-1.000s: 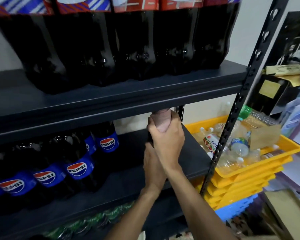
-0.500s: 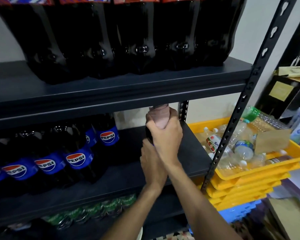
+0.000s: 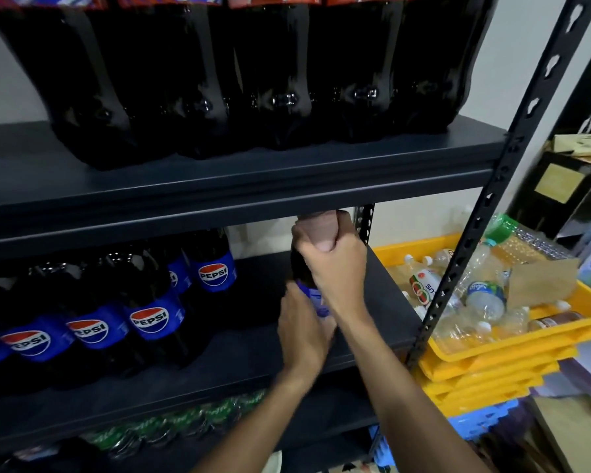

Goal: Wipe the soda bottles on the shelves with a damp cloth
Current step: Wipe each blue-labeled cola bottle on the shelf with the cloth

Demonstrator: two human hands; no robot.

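A dark Pepsi bottle [image 3: 299,268] stands upright on the middle shelf [image 3: 260,349], right of the other bottles. My left hand [image 3: 302,332] grips its lower body around the blue label. My right hand [image 3: 335,268] holds a beige cloth [image 3: 318,228] wrapped over the bottle's neck and cap, just under the upper shelf's edge. The cap itself is hidden by the cloth. Several more Pepsi bottles [image 3: 147,312] stand in rows to the left.
Large dark soda bottles [image 3: 273,73] line the upper shelf [image 3: 239,186]. Green-capped bottles [image 3: 171,425] fill the shelf below. A black upright post [image 3: 475,213] frames the right side. Stacked yellow trays [image 3: 492,356] with plastic bottles sit to the right, with boxes behind them.
Both hands stay on the same bottle. The right hand with the cloth has shifted slightly around the neck; the view has tilted a little downward.
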